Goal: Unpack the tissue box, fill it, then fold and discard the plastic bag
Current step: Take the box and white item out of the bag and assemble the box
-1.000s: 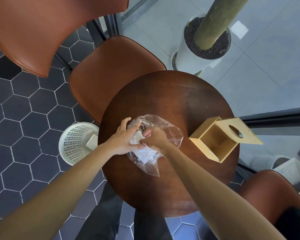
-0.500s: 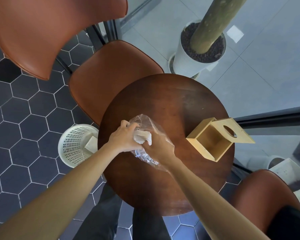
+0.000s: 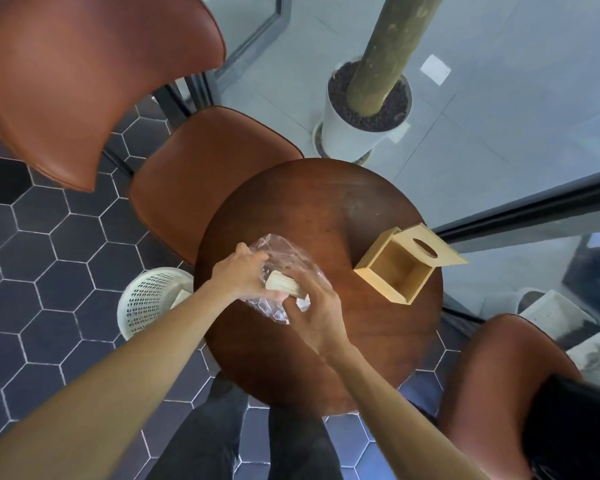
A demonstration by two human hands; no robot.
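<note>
one plastic bag point(image 3: 284, 268) between two hands

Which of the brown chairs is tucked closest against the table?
The middle chair: its seat meets the round table at its far-left edge; the other two stand off at the picture's corners.

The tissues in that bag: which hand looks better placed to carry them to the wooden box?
Probably the right hand. It is on the side nearer the open box, while the left hand holds the bag at its far side, by the tissues.
</note>
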